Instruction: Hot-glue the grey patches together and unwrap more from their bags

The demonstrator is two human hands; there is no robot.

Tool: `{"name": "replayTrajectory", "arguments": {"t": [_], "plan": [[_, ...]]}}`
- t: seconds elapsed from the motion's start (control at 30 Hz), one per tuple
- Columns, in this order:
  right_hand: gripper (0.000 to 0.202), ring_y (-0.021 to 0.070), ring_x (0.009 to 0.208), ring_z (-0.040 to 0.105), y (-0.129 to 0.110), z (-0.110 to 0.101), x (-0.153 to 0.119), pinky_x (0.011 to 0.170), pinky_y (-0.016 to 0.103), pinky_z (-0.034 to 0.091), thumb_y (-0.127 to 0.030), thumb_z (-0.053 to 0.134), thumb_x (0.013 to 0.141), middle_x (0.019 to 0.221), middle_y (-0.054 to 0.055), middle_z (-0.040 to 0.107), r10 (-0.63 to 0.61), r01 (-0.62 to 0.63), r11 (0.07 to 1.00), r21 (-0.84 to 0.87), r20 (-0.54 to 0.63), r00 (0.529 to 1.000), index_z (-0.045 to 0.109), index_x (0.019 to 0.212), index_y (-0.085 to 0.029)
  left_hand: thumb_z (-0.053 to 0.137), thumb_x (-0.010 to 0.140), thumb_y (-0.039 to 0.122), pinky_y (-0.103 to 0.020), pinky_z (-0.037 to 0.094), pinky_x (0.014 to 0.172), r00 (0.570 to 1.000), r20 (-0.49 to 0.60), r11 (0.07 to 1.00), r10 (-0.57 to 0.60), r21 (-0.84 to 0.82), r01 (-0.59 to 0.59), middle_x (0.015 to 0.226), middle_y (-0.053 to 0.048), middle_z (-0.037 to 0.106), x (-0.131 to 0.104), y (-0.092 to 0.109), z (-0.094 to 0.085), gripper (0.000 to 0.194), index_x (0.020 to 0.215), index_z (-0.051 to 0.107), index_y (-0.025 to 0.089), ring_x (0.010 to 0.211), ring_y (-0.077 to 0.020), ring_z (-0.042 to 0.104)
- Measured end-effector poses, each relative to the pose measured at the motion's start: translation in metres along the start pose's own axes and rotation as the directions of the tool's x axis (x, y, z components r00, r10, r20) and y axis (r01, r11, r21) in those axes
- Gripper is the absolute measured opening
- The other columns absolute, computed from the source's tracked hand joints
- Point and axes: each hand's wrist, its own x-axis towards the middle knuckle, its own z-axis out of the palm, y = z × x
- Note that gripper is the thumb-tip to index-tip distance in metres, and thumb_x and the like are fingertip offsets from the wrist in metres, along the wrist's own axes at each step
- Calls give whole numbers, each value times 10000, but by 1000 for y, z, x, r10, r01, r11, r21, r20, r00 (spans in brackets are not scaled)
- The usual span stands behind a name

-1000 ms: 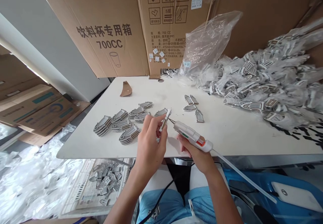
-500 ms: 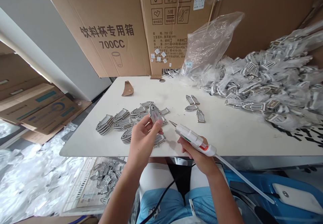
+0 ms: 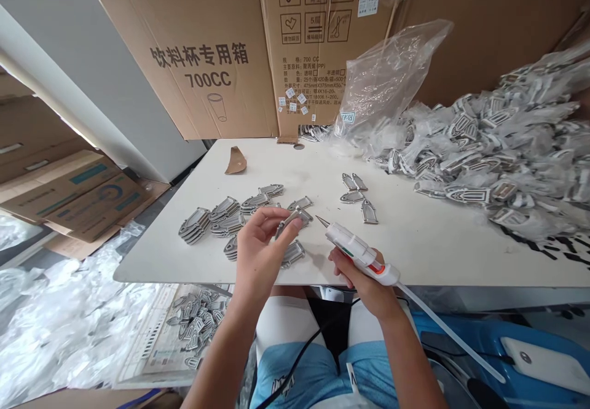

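Observation:
My left hand (image 3: pixel 265 243) pinches a small grey arch-shaped metal piece (image 3: pixel 289 220) between thumb and fingers, tilted above the table. In my right hand (image 3: pixel 357 272) is a white hot glue gun (image 3: pixel 357 250), its pointed nozzle aimed up and left towards that piece but apart from it. A long pale glue stick (image 3: pixel 452 332) sticks out of the gun's back. Beside and behind my left hand lie stacks of similar metal pieces (image 3: pixel 225 210), partly hidden by the hand. Several more loose metal pieces (image 3: pixel 354 196) lie to the right, beyond the nozzle.
A large cardboard box (image 3: pixel 216 22) stands at the back of the white table (image 3: pixel 405 243). Plastic-wrapped metal pieces (image 3: pixel 465 151) are heaped at the right, near a clear bag (image 3: pixel 391 71). A cardboard scrap (image 3: pixel 236 161) lies back left. Below left, a crate (image 3: pixel 138 341) holds more pieces.
My left hand has turned the metal piece from upright, face showing, to a flatter tilt with its edge showing. The glue gun stays at nearly the same place in my right hand.

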Motion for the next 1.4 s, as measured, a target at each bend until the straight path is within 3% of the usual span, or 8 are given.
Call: {"name": "replayTrajectory", "arguments": {"t": [0.13,0.43,0.87,1.4], "plan": [[489,143,558,494,0,-1,-1,583,301,436,-669,754,872,642,19,626,-10,11,1000,-21,35,999,741,770,-190,904,822,374,-333,628,875,1000,10,997,18,76,-19,944,-76,825,0,-4,1,324,1067,783,199,924,-210,776],[458,139,569,493,-3,-5,-1,569,289,416,-626,734,926,689,24,646,-2,7,999,-34,137,991,766,844,-177,915,816,376,-332,665,896,992,106,997,-72,1,73,1055,-103,844,-2,-3,0,396,1141,810,176,1001,-240,801],[468,117,513,457,6,0,0,523,283,369,-646,781,873,624,7,623,-5,3,999,39,44,999,754,776,-189,892,859,345,-258,666,881,984,175,999,-46,-19,50,1022,-56,846,-4,-3,-1,309,1125,812,210,988,-192,807],[486,118,490,497,6,1,0,494,275,394,-636,782,878,645,33,675,42,-42,999,32,2,999,739,726,-177,898,829,379,-317,688,883,992,120,1000,-30,13,29,1016,-91,838,-5,-2,4,359,1111,810,175,984,-235,812]]}}
